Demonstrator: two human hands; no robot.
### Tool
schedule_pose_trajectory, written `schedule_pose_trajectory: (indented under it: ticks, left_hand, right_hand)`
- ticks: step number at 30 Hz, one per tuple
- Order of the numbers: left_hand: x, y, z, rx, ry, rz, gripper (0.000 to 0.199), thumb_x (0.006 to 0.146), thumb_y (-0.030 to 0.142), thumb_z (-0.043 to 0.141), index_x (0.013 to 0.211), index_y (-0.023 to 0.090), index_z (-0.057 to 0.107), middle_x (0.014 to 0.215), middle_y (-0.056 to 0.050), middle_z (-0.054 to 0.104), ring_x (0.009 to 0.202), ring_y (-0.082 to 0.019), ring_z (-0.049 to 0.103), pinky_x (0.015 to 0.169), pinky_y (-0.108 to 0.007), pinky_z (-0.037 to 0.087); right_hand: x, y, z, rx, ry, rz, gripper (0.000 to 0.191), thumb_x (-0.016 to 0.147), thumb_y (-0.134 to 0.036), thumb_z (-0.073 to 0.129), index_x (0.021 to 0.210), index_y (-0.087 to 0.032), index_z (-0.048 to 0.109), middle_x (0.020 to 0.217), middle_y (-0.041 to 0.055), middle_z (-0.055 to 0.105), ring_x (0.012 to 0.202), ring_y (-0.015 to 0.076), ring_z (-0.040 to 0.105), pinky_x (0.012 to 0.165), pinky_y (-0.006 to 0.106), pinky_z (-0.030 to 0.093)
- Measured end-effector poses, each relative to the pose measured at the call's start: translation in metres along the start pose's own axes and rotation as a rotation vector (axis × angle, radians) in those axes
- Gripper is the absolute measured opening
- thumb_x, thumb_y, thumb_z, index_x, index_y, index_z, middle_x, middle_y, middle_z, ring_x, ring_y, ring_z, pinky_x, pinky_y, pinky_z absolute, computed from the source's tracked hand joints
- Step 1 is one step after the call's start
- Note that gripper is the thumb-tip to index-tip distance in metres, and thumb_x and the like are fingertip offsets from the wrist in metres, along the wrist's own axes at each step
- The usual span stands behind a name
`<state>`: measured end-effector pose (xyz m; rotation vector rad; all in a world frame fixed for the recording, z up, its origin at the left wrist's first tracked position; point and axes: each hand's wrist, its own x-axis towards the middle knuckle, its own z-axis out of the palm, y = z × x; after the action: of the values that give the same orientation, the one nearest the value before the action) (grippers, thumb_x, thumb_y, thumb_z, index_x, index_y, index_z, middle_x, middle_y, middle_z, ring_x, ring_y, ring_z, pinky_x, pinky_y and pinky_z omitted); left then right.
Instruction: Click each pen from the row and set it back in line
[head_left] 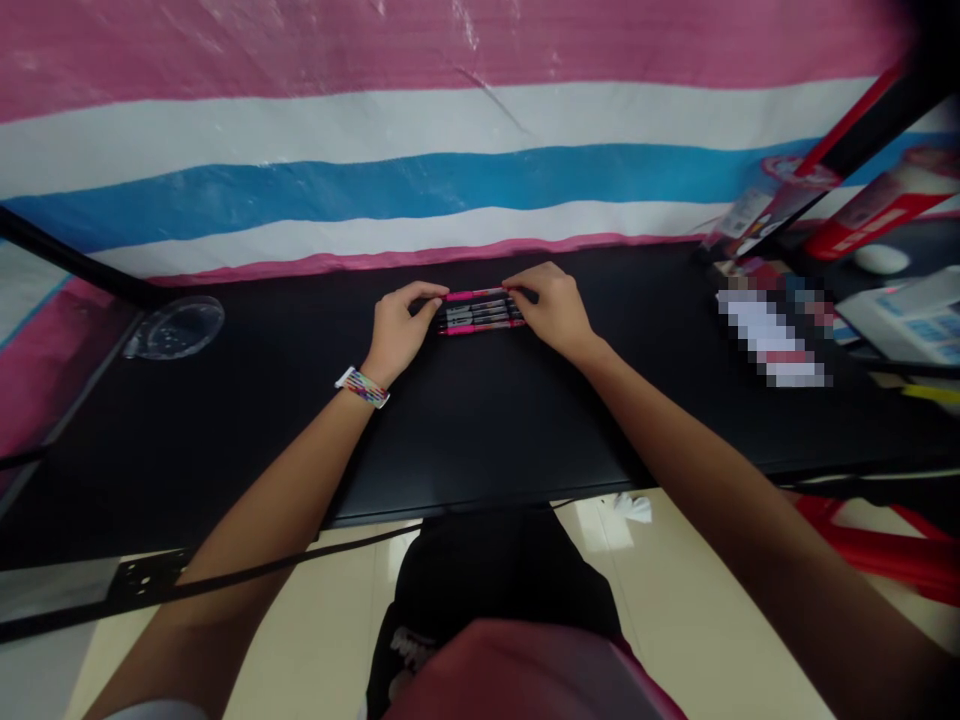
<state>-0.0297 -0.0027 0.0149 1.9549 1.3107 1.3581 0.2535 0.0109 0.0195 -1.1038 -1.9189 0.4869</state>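
Observation:
Several pens lie side by side in a row on the black table [465, 420], pointing left to right. The farthest one, a pink pen [476, 295], has its left end pinched by my left hand [400, 325] and its right end by my right hand [553, 308]. Nearer to me are dark and grey pens [480, 312], then another pink pen [480, 327] at the front of the row. Fingers of my right hand cover some of the pens' right ends. A colourful band with a white piece circles my left wrist.
At the left lies a clear plastic lid [180, 328]. On the right stand a clear cup [772, 205], a red and white container [877, 205], a white rounded object [882, 260] and a pale device with keys [911, 315]. A striped sheet [450, 185] hangs behind the table.

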Motion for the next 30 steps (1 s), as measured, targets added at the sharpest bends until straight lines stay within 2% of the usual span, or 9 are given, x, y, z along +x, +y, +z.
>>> schedule_pose_trajectory:
  ticks: [3,7,13,17,20,23,25,27,30]
  left_hand:
    - [-0.001,-0.004,0.000,0.025,-0.005,-0.003,0.021,0.093,0.016,0.079,0.103,0.031,0.090,0.107,-0.004,0.089,0.103,-0.026,0.082,0.105,-0.049,0.064]
    - [-0.001,-0.012,0.000,0.043,-0.012,0.014,0.024,0.092,0.016,0.079,0.103,0.033,0.091,0.103,-0.003,0.089,0.097,-0.026,0.081,0.101,-0.049,0.064]
    - [-0.002,-0.010,-0.002,0.176,-0.066,0.010,0.031,0.099,0.015,0.069,0.108,0.035,0.091,0.111,-0.002,0.089,0.108,-0.029,0.079,0.106,-0.052,0.060]
    - [-0.004,0.002,-0.005,0.185,-0.113,-0.038,0.034,0.103,0.017,0.062,0.118,0.031,0.088,0.125,-0.003,0.088,0.123,-0.029,0.078,0.118,-0.054,0.057]
    - [-0.006,0.005,-0.003,-0.014,-0.139,-0.072,0.034,0.106,0.028,0.064,0.136,0.028,0.079,0.143,-0.008,0.081,0.138,-0.030,0.074,0.126,-0.055,0.052]
    - [-0.008,0.000,0.005,-0.250,-0.135,-0.115,0.049,0.106,0.051,0.068,0.152,0.032,0.067,0.167,-0.009,0.065,0.162,-0.032,0.055,0.138,-0.054,0.040]
    - [-0.008,-0.005,0.012,-0.374,-0.123,-0.159,0.065,0.103,0.065,0.069,0.161,0.036,0.057,0.183,-0.006,0.045,0.176,-0.033,0.033,0.144,-0.054,0.029]
    - [-0.007,-0.009,0.017,-0.464,-0.123,-0.204,0.075,0.102,0.073,0.067,0.167,0.040,0.049,0.190,-0.001,0.030,0.180,-0.031,0.016,0.147,-0.053,0.022]
    - [-0.006,-0.012,0.020,-0.540,-0.132,-0.234,0.077,0.101,0.077,0.063,0.168,0.041,0.047,0.191,0.001,0.027,0.181,-0.030,0.011,0.148,-0.053,0.016]
  right_hand:
    - [-0.001,0.004,0.001,-0.022,-0.055,0.008,0.030,0.101,-0.023,0.058,0.108,-0.027,0.087,0.118,0.0106,0.083,0.121,0.0374,0.068,0.120,0.064,0.045]
    - [-0.002,0.005,0.003,-0.038,-0.065,-0.003,0.039,0.100,-0.017,0.054,0.114,-0.024,0.089,0.122,0.0117,0.083,0.124,0.0374,0.069,0.119,0.062,0.048]
    - [-0.003,0.003,0.005,-0.142,-0.058,-0.021,0.046,0.093,-0.008,0.049,0.112,-0.020,0.089,0.120,0.0113,0.085,0.118,0.0361,0.073,0.118,0.061,0.053]
    - [-0.004,0.003,0.007,-0.136,0.006,-0.002,0.047,0.091,-0.008,0.050,0.114,-0.020,0.089,0.121,0.0097,0.086,0.119,0.0351,0.076,0.117,0.058,0.056]
    - [-0.002,0.008,0.013,0.022,0.144,0.093,0.048,0.092,-0.012,0.050,0.121,-0.023,0.087,0.131,0.0071,0.085,0.127,0.0322,0.077,0.122,0.055,0.055]
    - [0.002,0.016,0.024,0.258,0.245,0.254,0.047,0.092,-0.016,0.053,0.125,-0.026,0.086,0.137,0.0044,0.084,0.136,0.0294,0.074,0.127,0.053,0.053]
    - [0.003,0.020,0.033,0.441,0.239,0.312,0.054,0.087,-0.014,0.053,0.130,-0.024,0.084,0.145,0.0043,0.081,0.144,0.0280,0.071,0.131,0.051,0.050]
    - [0.002,0.021,0.041,0.579,0.210,0.319,0.061,0.082,-0.011,0.053,0.135,-0.022,0.083,0.153,0.0041,0.076,0.154,0.0264,0.064,0.137,0.050,0.043]
    - [-0.003,0.018,0.047,0.645,0.185,0.285,0.058,0.085,-0.011,0.056,0.135,-0.021,0.083,0.158,0.0054,0.073,0.161,0.0271,0.056,0.142,0.051,0.033]
